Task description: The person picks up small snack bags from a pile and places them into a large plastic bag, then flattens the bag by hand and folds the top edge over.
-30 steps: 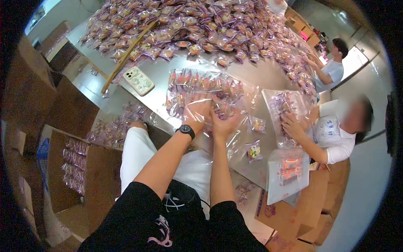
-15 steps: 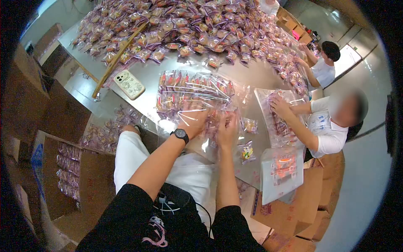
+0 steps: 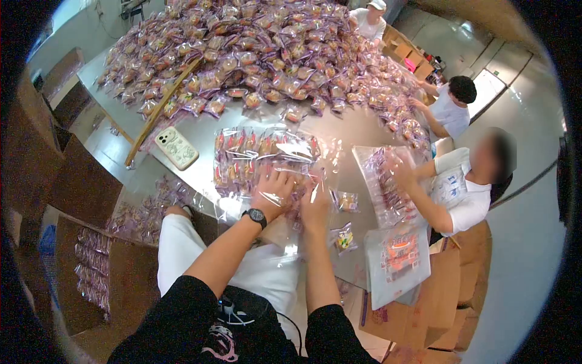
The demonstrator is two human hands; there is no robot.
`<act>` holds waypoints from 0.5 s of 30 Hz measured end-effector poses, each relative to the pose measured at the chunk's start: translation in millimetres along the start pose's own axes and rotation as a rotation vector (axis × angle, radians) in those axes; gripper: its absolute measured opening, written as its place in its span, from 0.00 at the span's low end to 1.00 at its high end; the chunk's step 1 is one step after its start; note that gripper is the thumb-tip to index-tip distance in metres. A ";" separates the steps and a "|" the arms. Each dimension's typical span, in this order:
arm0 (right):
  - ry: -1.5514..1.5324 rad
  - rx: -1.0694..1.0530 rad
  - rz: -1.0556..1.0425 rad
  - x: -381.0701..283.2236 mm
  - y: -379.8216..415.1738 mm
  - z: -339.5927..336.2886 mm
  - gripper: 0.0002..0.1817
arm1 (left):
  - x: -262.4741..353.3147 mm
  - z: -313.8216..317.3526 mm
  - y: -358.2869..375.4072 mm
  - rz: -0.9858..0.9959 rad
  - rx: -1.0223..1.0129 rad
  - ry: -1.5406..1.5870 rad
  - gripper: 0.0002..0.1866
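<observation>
A large clear plastic bag lies on the metal table in front of me, filled with rows of small wrapped snack packets. My left hand, a black watch on its wrist, rests with fingers spread on the near row of packets. At the bag's near right side, my right hand has its fingers closed on the plastic; part of its grip is hidden by glare. Two loose wrapped snacks lie just right of that hand.
A big heap of wrapped snacks covers the far table behind a wooden strip. A phone lies at left. At right, a co-worker handles another filled bag beside stacked printed bags. Cardboard boxes flank me.
The view has shifted, so the table's things sit further left. My left hand's fingers now show spread over the packets, and my right hand stays at the bag's right side.
</observation>
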State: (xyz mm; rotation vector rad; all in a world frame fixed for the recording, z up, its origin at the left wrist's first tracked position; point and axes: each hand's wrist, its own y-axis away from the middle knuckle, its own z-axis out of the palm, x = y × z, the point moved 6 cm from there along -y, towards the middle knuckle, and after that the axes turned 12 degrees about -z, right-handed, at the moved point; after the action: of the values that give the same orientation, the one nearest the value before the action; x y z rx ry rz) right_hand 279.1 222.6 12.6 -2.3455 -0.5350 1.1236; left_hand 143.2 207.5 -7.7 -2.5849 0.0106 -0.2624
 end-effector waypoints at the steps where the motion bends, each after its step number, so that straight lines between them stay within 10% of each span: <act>1: 0.065 -0.055 0.040 -3.4 0.3 -2.2 0.18 | 0.3 7.1 -0.3 0.014 -0.029 -0.092 0.26; 15: 0.207 -0.084 -0.025 -19.5 -5.4 -0.3 0.25 | -6.8 53.0 -13.2 -0.049 -0.209 -0.021 0.33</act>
State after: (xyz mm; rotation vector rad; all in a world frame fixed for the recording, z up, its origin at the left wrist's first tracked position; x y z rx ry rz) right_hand 267.2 216.5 27.7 -2.4830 -0.5434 0.8485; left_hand 145.9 246.4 -46.5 -2.7982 -0.0339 -0.2649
